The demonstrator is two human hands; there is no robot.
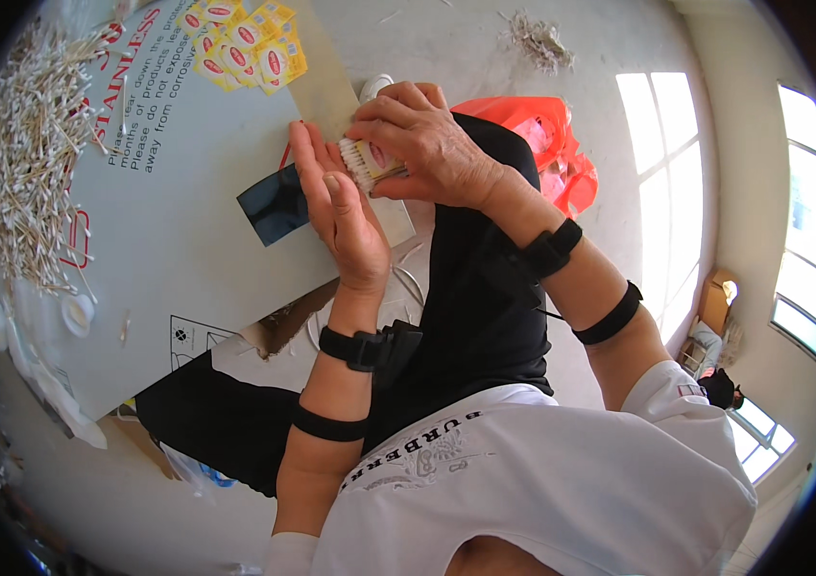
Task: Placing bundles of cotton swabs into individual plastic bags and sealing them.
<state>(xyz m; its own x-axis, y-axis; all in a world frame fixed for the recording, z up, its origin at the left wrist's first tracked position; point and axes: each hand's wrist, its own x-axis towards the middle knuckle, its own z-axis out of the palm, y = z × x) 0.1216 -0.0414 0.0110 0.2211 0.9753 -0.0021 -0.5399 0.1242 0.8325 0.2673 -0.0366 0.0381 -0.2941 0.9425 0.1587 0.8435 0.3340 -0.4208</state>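
My right hand (439, 144) grips a bundle of cotton swabs (358, 165) in a small pack with a yellow and red label. The white cotton tips stick out on the side toward my left palm. My left hand (346, 216) is held flat and upright beside the bundle, fingers stretched out, its palm at or very near the tips; actual contact is hard to make out. Behind my left hand, a dark, flat rectangular piece (274, 205) lies on the table (192, 254).
A large heap of loose cotton swabs (34, 158) covers the table's left side. Yellow printed labels (250, 46) lie spread at the far edge. Beyond my right knee sits a red plastic bag (573, 178). Scraps (540, 42) lie on the floor.
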